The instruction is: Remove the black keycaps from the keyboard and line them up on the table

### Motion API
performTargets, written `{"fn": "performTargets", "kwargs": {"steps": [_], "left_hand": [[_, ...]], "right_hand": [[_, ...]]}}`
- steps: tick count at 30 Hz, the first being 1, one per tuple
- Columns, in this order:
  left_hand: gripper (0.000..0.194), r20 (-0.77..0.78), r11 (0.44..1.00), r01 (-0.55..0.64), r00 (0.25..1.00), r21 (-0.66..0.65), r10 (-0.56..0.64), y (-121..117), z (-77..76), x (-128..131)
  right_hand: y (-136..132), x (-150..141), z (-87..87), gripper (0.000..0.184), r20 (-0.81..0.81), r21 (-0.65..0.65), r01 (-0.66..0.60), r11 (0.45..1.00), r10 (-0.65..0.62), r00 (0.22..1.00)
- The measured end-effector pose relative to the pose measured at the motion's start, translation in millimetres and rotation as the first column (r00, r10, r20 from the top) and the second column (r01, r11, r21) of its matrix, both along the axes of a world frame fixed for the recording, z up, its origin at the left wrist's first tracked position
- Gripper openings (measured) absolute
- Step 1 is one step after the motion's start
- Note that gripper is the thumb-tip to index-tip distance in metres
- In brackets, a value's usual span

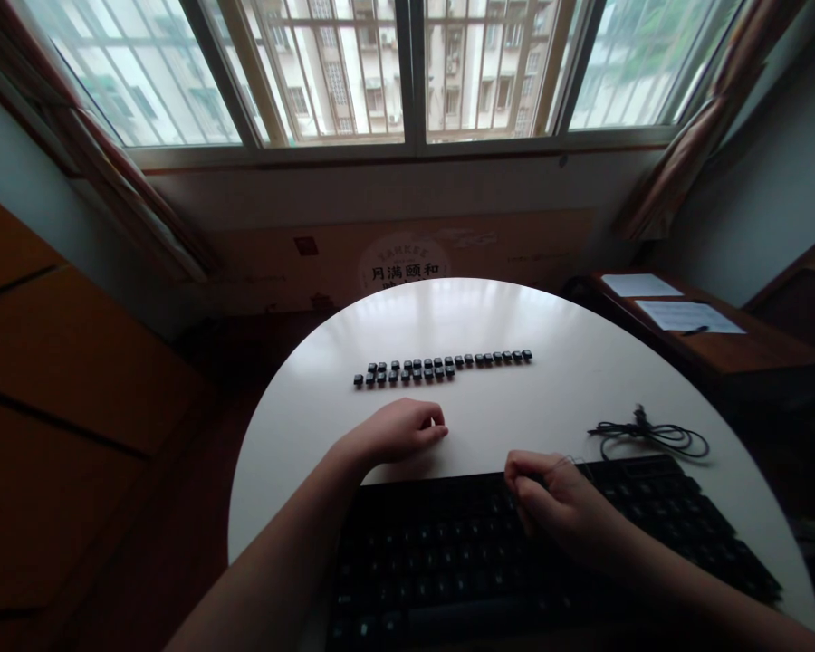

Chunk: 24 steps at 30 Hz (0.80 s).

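A black keyboard [489,561] lies at the near edge of a round white table [489,317]. My right hand [557,503] rests over the keyboard's top rows with fingers curled in a pinch; a thin wire tool seems to stick out of it, too faint to name. My left hand [397,432] sits on the bare tabletop just beyond the keyboard's upper left corner, its fingers curled under, and what they hold, if anything, is hidden. Further out, several black keycaps [441,367] are lined up in rows on the table.
A coiled black cable [652,436] lies on the table right of the keyboard. A wooden desk with white papers [685,315] stands to the right. A cardboard box [407,258] leans under the window. Wooden furniture [54,380] fills the left side.
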<state>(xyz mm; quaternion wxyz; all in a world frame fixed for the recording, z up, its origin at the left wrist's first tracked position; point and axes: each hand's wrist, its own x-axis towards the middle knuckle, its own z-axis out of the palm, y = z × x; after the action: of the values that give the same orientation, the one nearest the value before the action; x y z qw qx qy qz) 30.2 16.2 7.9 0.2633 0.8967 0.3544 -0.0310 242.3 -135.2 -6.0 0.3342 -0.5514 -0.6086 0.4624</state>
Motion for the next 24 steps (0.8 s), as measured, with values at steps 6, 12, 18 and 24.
{"fn": "performTargets", "kwargs": {"steps": [6, 12, 18, 24], "left_hand": [[0.031, -0.008, 1.000, 0.005, 1.000, -0.002, -0.005, 0, 0.7, 1], [0.030, 0.003, 1.000, 0.012, 1.000, 0.001, -0.012, 0, 1.8, 0], [0.031, 0.007, 1.000, 0.011, 1.000, 0.014, -0.011, -1, 0.6, 0], [0.031, 0.004, 1.000, 0.006, 1.000, 0.017, -0.007, -1, 2.1, -1]], "right_hand": [[0, 1, -2.8, 0.019, -0.002, 0.011, 0.009, 1.000, -0.009, 1.000], [1, 0, -4.3, 0.019, -0.017, -0.022, 0.023, 0.999, -0.024, 1.000], [1, -2, -2.5, 0.020, 0.021, 0.014, 0.025, 1.000, -0.025, 0.999], [-1, -6, 6.4, 0.019, 0.259, 0.153, -0.044, 0.987, 0.002, 0.966]]}}
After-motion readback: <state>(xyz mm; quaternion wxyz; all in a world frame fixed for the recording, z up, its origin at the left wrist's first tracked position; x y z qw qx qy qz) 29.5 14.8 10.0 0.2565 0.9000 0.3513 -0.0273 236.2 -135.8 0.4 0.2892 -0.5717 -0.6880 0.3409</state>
